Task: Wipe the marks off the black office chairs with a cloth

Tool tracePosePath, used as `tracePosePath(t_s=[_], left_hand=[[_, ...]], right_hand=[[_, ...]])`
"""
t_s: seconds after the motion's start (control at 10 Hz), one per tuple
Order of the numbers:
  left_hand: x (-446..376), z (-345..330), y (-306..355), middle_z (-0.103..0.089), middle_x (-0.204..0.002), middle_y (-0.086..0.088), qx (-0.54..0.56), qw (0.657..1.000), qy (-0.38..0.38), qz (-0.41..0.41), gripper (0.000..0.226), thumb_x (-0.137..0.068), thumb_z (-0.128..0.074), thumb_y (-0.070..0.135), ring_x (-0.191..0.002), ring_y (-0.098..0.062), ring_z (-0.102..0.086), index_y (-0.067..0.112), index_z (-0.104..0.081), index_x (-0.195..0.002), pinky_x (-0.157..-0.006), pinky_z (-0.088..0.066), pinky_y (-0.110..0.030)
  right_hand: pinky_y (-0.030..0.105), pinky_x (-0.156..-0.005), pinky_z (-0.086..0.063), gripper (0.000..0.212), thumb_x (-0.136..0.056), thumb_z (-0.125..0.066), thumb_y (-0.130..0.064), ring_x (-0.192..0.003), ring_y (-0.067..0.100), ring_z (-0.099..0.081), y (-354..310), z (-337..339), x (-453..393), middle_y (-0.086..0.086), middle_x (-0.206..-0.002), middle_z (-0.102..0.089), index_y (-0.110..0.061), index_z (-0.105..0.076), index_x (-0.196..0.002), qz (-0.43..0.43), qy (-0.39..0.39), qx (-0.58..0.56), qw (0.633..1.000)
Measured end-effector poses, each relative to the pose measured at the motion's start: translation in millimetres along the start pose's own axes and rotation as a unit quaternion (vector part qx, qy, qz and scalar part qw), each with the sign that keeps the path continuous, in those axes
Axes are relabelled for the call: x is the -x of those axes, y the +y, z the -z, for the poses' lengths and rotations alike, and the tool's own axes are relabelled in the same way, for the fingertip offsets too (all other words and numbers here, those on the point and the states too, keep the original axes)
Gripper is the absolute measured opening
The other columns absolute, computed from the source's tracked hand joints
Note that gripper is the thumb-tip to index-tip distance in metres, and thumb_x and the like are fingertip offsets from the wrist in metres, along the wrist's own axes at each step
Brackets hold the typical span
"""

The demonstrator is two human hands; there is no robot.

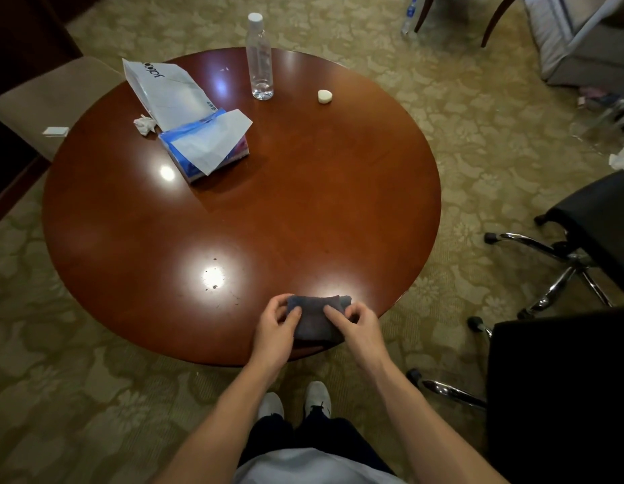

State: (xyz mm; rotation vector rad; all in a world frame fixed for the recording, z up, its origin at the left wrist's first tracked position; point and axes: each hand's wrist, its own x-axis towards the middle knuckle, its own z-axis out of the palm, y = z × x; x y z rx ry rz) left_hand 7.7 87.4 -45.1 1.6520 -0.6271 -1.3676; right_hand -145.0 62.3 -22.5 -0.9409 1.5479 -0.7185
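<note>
A dark grey folded cloth (315, 317) lies on the near edge of the round wooden table (303, 211). My left hand (277, 323) pinches its left side and my right hand (355, 324) pinches its right side, fingers curled over the fabric. One black office chair (561, 386) stands close at my right, with its chrome base showing. A second black office chair (603, 218) stands farther right, beside the table.
On the table's far half are a tissue pack (204, 144), a white bag (163, 92), a crumpled tissue (144, 124), a clear water bottle (258, 57) and a small white cap (324, 96). A beige chair (48, 99) stands at the left.
</note>
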Motion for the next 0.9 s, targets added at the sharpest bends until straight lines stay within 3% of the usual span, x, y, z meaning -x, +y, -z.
tracePosePath(t_s=[0.1,0.2,0.3,0.4,0.5,0.6,0.8,0.9], left_hand=[[-0.2,0.3,-0.5,-0.066,-0.114,0.003,-0.19,0.98,0.02,-0.051,0.024,-0.101,-0.054,0.023,-0.098,-0.007,-0.063,0.024,-0.055,-0.125,-0.073,-0.051,-0.017],[5.5,-2.1,3.0,-0.059,-0.116,0.004,-0.375,0.914,0.089,-0.129,0.032,-0.099,-0.052,0.031,-0.108,-0.016,-0.055,0.022,-0.053,-0.13,-0.088,-0.05,-0.032],[10.4,-1.0,-2.7,-0.051,-0.124,0.003,-0.396,0.903,0.081,-0.146,0.043,-0.099,-0.053,0.029,-0.11,-0.017,-0.055,0.018,-0.046,-0.141,-0.089,-0.046,-0.03],[15.5,7.0,-10.5,-0.048,-0.122,0.006,-0.409,0.887,0.093,-0.192,0.05,-0.097,-0.058,0.03,-0.103,-0.012,-0.054,0.022,-0.044,-0.144,-0.079,-0.048,-0.027],[16.8,12.2,-19.6,-0.052,-0.12,0.004,-0.443,0.856,0.1,-0.246,0.049,-0.092,-0.067,0.025,-0.103,-0.014,-0.053,0.025,-0.055,-0.14,-0.074,-0.049,-0.027],[15.0,10.5,-23.0,-0.055,-0.115,0.004,-0.498,0.822,0.111,-0.251,0.044,-0.09,-0.07,0.029,-0.101,-0.017,-0.053,0.028,-0.062,-0.133,-0.075,-0.05,-0.031],[14.1,0.3,-11.0,-0.054,-0.125,0.001,-0.488,0.834,0.114,-0.233,0.038,-0.095,-0.061,0.03,-0.112,-0.018,-0.049,0.023,-0.062,-0.131,-0.087,-0.048,-0.033],[0.7,-8.7,11.1,-0.057,-0.12,0.004,-0.446,0.854,0.1,-0.25,0.033,-0.096,-0.058,0.029,-0.113,-0.016,-0.05,0.02,-0.065,-0.127,-0.093,-0.047,-0.035]], right_hand=[[0.043,-0.08,-0.057,0.025,-0.09,-0.07,-0.023,-0.091,0.019,-0.062,5.0,2.9,-2.3,0.003,-0.101,-0.061,-0.016,-0.051,-0.105,0.002,0.004,0.038,0.999],[0.037,-0.091,-0.054,0.047,-0.09,-0.068,-0.019,-0.106,0.014,-0.058,11.0,3.8,-6.6,-0.001,-0.118,-0.056,-0.023,-0.047,-0.131,0.063,0.008,0.176,0.982],[0.03,-0.092,-0.049,0.049,-0.092,-0.067,-0.019,-0.11,0.011,-0.052,9.9,3.6,-4.9,-0.003,-0.122,-0.051,-0.021,-0.047,-0.136,0.135,0.023,0.24,0.961],[0.027,-0.087,-0.049,0.05,-0.09,-0.069,-0.025,-0.107,0.011,-0.052,11.2,6.2,-3.2,-0.003,-0.122,-0.05,-0.019,-0.048,-0.135,0.183,0.008,0.281,0.942],[0.029,-0.079,-0.048,0.043,-0.088,-0.069,-0.036,-0.102,0.016,-0.051,18.8,10.1,-4.2,-0.003,-0.112,-0.053,-0.02,-0.054,-0.125,0.21,0.017,0.39,0.896],[0.029,-0.072,-0.043,0.033,-0.087,-0.068,-0.042,-0.099,0.019,-0.047,22.5,12.0,-6.5,-0.002,-0.103,-0.051,-0.023,-0.058,-0.112,0.203,0.042,0.427,0.88],[0.033,-0.078,-0.046,0.029,-0.091,-0.061,-0.046,-0.1,0.019,-0.047,11.6,11.8,-10.4,-0.001,-0.103,-0.048,-0.021,-0.056,-0.106,0.177,0.026,0.435,0.883],[0.037,-0.084,-0.045,0.029,-0.095,-0.055,-0.044,-0.103,0.023,-0.049,-7.3,7.4,-18.8,0.003,-0.106,-0.053,-0.018,-0.059,-0.106,0.182,0.028,0.432,0.883]])
